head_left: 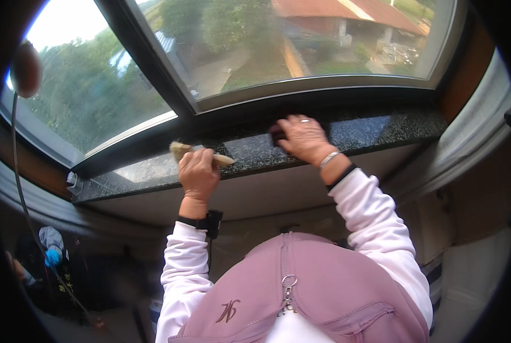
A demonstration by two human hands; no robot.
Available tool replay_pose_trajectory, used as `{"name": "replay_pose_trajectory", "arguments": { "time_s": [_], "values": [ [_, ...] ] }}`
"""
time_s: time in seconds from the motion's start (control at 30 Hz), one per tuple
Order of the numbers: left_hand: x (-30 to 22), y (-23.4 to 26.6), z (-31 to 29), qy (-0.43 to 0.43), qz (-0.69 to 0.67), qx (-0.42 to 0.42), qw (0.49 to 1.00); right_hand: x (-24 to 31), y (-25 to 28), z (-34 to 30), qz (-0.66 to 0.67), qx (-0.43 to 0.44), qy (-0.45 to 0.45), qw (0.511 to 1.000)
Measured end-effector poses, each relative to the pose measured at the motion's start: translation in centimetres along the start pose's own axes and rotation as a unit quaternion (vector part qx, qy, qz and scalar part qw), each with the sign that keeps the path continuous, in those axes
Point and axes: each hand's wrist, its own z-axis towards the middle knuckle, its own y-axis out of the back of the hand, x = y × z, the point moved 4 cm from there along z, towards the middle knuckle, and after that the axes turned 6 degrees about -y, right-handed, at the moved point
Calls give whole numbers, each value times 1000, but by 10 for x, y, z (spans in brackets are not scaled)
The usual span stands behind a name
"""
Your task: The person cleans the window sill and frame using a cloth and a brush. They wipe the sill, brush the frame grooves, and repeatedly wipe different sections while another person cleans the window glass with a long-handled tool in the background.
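My left hand (198, 174) is closed round a flat brush (225, 160). Its pale bristles point to the left and its light wooden handle sticks out to the right, just above the sill's front edge. My right hand (305, 137) presses a dark, wine-coloured cloth (277, 134) onto the speckled dark stone windowsill (375, 132). The fingers bend over the cloth, so most of it is hidden beneath them. A gap of bare sill lies between my two hands.
Behind the sill stand the window frame (324, 86) and its glass panes. Grey curtains (472, 120) hang at both sides. A small clear object (72, 182) sits at the sill's left end. Lower left, another person's blue-gloved hand (53, 257) shows near a long thin cord (24, 200).
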Motion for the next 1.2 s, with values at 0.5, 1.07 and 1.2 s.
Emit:
{"name": "replay_pose_trajectory", "arguments": {
  "time_s": [0.5, 1.07, 1.2],
  "values": [
    [-15, -39, 6, 40, -129, 36, 990, 71, 73, 67, 123, -156, 158, 967],
    [-16, -37, 7, 40, -128, 46, 990, 77, 28, 90, -139, -79, 126, 979],
    [-15, -40, 7, 52, -121, 58, 990, 76, 42, 86, -74, -101, 129, 984]
  ]
}}
